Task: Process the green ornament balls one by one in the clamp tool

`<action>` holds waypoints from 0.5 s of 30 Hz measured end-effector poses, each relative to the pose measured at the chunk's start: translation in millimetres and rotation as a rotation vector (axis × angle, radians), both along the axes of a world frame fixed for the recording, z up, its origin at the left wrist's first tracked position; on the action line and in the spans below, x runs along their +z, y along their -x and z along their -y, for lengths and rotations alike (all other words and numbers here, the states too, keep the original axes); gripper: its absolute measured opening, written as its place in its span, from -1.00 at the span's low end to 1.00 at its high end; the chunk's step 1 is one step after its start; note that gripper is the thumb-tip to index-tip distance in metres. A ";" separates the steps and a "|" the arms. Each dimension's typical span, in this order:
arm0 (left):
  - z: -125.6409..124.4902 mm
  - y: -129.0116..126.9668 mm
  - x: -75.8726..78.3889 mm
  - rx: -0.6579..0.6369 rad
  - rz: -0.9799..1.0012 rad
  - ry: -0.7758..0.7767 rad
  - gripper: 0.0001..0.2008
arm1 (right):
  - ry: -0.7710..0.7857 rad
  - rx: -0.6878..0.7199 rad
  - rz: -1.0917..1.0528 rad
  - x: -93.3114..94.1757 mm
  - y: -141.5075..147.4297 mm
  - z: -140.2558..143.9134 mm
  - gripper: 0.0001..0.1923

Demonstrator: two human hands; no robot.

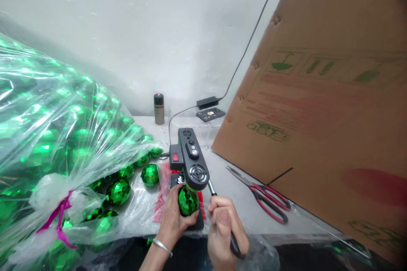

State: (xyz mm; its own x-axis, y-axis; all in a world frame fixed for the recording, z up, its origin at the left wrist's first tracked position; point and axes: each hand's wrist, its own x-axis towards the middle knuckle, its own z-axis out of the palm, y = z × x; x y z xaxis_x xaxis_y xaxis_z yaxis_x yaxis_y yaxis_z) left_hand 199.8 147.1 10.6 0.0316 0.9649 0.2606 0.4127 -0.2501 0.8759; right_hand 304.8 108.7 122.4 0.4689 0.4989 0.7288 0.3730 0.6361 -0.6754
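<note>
My left hand grips a shiny green faceted ball and holds it under the head of a small black bench machine with a red switch. My right hand is closed around the machine's metal lever handle just right of the ball. A bracelet sits on my left wrist. The ball's lower part is hidden by my fingers.
A large clear plastic bag of several green balls fills the left, with loose ones spilling near the machine. Red-handled scissors lie to the right. A big cardboard sheet leans at right. A small can, power adapter and phone sit by the wall.
</note>
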 end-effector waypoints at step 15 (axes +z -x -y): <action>0.1 -1.3 -9.7 0.003 -0.035 -0.062 -0.23 | -0.028 0.033 0.017 -37.8 1.8 4.4 -0.62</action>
State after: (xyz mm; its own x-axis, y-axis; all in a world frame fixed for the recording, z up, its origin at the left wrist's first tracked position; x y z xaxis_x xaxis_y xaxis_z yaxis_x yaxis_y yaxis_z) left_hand 201.1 147.0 0.9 0.0391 0.9471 0.3186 0.4436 -0.3021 0.8438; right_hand 303.1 104.3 84.6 0.4396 0.4934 0.7505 0.3627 0.6669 -0.6509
